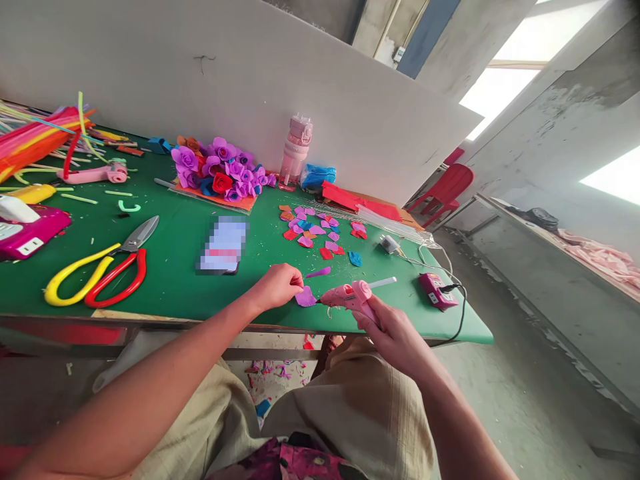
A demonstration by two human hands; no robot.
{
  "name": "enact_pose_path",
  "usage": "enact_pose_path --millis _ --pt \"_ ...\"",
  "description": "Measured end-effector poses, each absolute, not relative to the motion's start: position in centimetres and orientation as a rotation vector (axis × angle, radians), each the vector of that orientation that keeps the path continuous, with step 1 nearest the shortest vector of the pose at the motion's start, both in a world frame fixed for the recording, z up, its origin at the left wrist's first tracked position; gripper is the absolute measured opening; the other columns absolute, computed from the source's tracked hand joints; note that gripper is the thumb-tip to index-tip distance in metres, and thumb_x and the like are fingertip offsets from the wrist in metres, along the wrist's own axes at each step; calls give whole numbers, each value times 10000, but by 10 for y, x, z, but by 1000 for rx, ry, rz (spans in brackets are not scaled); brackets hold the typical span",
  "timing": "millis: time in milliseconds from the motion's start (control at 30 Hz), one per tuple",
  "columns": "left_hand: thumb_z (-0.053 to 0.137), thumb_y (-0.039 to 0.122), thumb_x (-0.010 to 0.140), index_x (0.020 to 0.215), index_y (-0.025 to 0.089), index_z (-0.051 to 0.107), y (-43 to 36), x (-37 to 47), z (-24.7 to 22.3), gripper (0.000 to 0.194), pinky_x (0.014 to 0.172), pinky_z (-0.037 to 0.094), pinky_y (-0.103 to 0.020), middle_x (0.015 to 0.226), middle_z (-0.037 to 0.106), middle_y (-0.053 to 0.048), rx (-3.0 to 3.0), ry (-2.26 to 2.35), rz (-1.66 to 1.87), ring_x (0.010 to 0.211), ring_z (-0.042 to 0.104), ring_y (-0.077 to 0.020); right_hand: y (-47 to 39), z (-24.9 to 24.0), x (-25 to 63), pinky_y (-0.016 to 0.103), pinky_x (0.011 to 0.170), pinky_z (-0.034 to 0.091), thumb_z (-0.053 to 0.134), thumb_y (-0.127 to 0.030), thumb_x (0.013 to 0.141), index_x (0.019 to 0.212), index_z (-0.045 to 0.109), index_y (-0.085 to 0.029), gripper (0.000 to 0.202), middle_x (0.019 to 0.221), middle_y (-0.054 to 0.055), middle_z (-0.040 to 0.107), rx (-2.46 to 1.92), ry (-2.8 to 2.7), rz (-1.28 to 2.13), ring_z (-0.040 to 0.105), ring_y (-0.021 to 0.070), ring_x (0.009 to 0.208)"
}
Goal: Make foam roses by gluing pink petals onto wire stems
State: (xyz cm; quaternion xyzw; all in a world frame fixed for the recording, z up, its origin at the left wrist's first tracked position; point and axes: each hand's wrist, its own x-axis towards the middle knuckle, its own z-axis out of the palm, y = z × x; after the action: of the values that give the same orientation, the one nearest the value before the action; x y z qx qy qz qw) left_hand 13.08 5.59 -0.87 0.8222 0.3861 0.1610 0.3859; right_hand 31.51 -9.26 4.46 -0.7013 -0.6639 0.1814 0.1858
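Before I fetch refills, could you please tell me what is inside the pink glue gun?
A pale glue stick pokes out of the back of the pink glue gun, held in the right hand. Everything further in is covered and cannot be seen.

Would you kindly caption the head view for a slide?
At a green table, left hand holds a purple petal; right hand points a glue gun at it.

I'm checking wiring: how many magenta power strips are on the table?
2: one power strip right of the glue gun in the right hand; the other at the left edge, partly cut off.
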Motion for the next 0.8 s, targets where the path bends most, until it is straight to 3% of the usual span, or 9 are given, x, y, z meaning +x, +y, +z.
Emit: enact_pose_path --millis 100,333,433,567,700,800 --pt "539 189 679 606 161 653 56 131 -10 138 579 372 -234 619 654 -11 2085 977 407 639 580 -148 -95 43 324 216 439 284 432 -410 861 735 488 -191 259 544 -42 428 -1939 -1718 653 354 92 474" --pt "605 265 657 612 145 620 60 127 -10 129 599 387 -240 621 615 1 1774 881 474 610 531 -120 -91 37 350 203 407 257 479 -526 829 776 545 -158 377 465 -61 403 -1740 -1209 1207 345 73 413" --pt "668 323 635 652 140 604 62 124 -7 195 453 296 -213 543 518 35 1504 789 432 443 377 -57 -84 29 372 212 418 287 509 -543 803 839 594 -136 418 510 -25 469 -1696 -1118 1271 405 91 454" --pt "713 385 623 717 145 584 63 120 -3 288 386 123 -213 517 417 64 1257 669 366 391 197 -23 -73 10 406 226 450 346 543 -597 746 825 597 -129 477 598 0 517 -1834 -1047 1129 451 105 497" --pt "704 393 629 728 157 576 65 113 6 286 398 136 -215 516 392 76 1288 663 395 404 194 -31 -61 -8 436 227 440 341 483 -645 741 712 588 -152 505 499 -47 434 -2145 -1248 747 427 109 450" --pt "642 383 672 717 150 608 67 105 17 239 439 230 -209 605 510 31 1537 759 512 471 326 -57 -49 -3 434 273 532 415 577 -605 680 742 606 -170 440 611 3 553 -2225 -1359 234 537 171 591"
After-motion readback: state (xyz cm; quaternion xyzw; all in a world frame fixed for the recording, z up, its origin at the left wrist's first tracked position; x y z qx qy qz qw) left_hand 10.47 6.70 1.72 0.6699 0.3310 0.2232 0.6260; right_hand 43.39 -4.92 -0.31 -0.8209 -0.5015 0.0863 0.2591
